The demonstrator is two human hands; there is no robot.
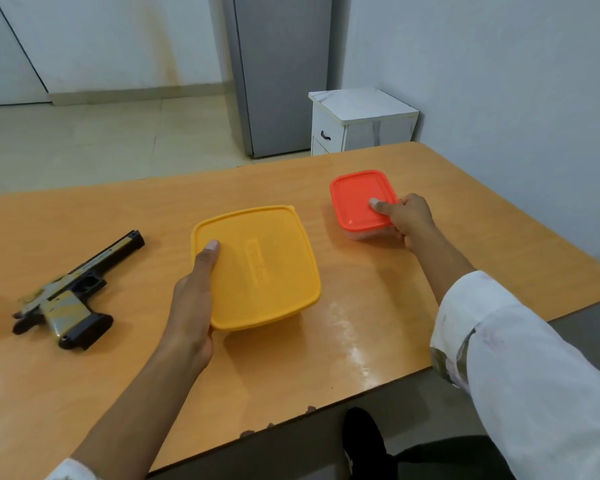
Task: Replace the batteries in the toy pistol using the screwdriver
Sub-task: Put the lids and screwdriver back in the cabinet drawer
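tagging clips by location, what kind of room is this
Probably a plain room in a home or small office, not a workshop: a glossy orange-brown wooden table, a tall grey metal cabinet or fridge against the white wall, and a small white cabinet with a black handle on the pale tiled floor.

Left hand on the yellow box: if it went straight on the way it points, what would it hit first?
The left hand grips the yellow box, so it would likely shove that first. Beyond, the table looks bare; the orange box sits off to the right.
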